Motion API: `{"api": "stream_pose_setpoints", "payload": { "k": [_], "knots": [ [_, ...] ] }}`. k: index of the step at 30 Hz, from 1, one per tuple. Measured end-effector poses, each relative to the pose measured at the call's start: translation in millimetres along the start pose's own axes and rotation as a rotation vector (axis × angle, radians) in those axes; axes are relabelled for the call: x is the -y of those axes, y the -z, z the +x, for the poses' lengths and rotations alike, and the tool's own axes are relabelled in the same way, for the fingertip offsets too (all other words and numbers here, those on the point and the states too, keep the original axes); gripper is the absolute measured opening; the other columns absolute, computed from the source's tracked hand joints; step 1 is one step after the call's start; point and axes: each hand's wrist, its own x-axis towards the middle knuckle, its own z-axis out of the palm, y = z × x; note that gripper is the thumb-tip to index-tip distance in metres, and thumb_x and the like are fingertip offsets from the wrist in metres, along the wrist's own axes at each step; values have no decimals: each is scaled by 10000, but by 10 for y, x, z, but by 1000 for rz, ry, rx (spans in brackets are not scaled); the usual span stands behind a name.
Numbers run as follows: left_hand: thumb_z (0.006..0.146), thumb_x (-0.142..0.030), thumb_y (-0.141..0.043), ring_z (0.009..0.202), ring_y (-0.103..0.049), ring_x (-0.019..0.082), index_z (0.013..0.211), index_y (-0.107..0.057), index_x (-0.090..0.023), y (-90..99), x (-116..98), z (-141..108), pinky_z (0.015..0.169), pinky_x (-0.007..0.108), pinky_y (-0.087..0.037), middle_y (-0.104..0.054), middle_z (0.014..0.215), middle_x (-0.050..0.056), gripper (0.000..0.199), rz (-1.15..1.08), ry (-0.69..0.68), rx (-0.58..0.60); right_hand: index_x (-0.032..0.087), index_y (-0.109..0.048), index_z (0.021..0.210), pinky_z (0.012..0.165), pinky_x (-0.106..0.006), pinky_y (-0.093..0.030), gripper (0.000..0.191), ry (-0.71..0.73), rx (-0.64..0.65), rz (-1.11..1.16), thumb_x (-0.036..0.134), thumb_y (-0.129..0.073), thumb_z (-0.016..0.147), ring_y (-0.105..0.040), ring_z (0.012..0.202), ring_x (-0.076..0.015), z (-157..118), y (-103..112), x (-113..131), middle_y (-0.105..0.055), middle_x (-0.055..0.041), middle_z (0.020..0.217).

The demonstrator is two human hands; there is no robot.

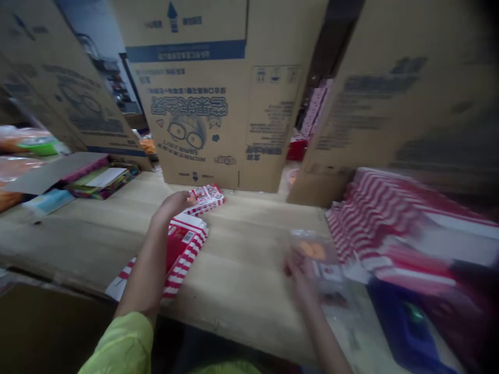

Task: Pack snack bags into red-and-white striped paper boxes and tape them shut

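Yellow-green sleeve point(120, 343) is seen foremost; near the tabletop's point(241, 259) back edge, a small carton point(208, 194) is touched by the left hand point(173, 204). Toward the right edge, a packet point(327, 272), probably light, slippery, best pinched by its rim, is touched by the right hand point(299, 272); whether any fingers are closed cannot be told.

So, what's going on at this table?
Someone's left hand is at a small red-and-white box near the back of the table. A bigger striped box lies below that forearm. Their right hand is at a clear bag with orange bits inside; it's too blurry to tell if they're gripping it. A striped pile sits on the right, and big cardboard stands behind.
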Motion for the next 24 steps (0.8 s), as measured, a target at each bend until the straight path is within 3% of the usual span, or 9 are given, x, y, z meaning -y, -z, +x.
{"api": "stream_pose_setpoints", "payload": {
  "k": [6, 8, 11, 13, 15, 17, 21, 24],
  "knots": [
    [781, -431, -565, 1003, -592, 265, 1016, -658, -151, -402, -921, -628, 841, 344, -452, -658, 1084, 130, 376, -236, -271, -179, 230, -440, 1076, 534, -243, -359, 406, 65, 56, 111, 329, -638, 736, -464, 549, -112, -136, 193, 178, -496, 72, 609],
    [769, -444, -586, 967, -611, 241, 1020, -654, -169, -606, -1281, -906, 821, 334, -476, -673, 1050, 108, 379, -491, -307, -76, 225, -425, 1095, 556, -243, -368, 392, 79, 79, 120, 307, -619, 764, -470, 566, -109, -191, 251, 203, -487, 76, 616],
    [742, -486, -616, 895, -635, 211, 1008, -653, -208, -947, -1802, -1286, 747, 304, -505, -692, 982, 78, 386, -796, -398, 207, 218, -414, 1102, 580, -242, -374, 388, 106, 103, 105, 300, -613, 779, -472, 577, -104, -290, 314, 270, -483, 81, 621],
    [725, -492, -633, 877, -634, 205, 974, -655, -217, -1123, -2032, -1450, 719, 298, -508, -684, 957, 79, 371, -846, -440, 244, 215, -410, 1107, 576, -243, -373, 400, 123, 80, 60, 313, -618, 779, -468, 572, -106, -377, 390, 340, -493, 80, 618],
    [726, -493, -627, 875, -626, 201, 956, -651, -214, -1206, -2111, -1516, 707, 295, -509, -669, 961, 83, 363, -852, -437, 182, 212, -406, 1125, 573, -241, -377, 435, 134, -51, 18, 317, -633, 769, -470, 570, -104, -480, 555, 411, -506, 77, 636],
    [733, -502, -609, 868, -619, 196, 963, -644, -207, -1202, -2053, -1502, 710, 295, -507, -660, 964, 78, 376, -840, -398, 105, 208, -405, 1141, 588, -234, -383, 478, 168, -289, 2, 311, -657, 749, -472, 576, -96, -592, 835, 457, -512, 79, 653],
    [713, -549, -600, 828, -614, 191, 959, -642, -207, -1118, -1747, -1401, 719, 299, -496, -666, 915, 44, 423, -779, -298, 29, 191, -421, 1106, 616, -218, -372, 497, 288, -765, -21, 299, -696, 706, -442, 562, -77, -802, 1608, 435, -492, 99, 618],
    [694, -563, -618, 810, -605, 189, 971, -640, -220, -1119, -1520, -1381, 692, 285, -487, -663, 886, 28, 442, -801, -236, 7, 176, -419, 1089, 604, -220, -363, 524, 297, -938, -51, 314, -705, 672, -427, 547, -78, -894, 2090, 386, -458, 112, 582]
  ]
}}
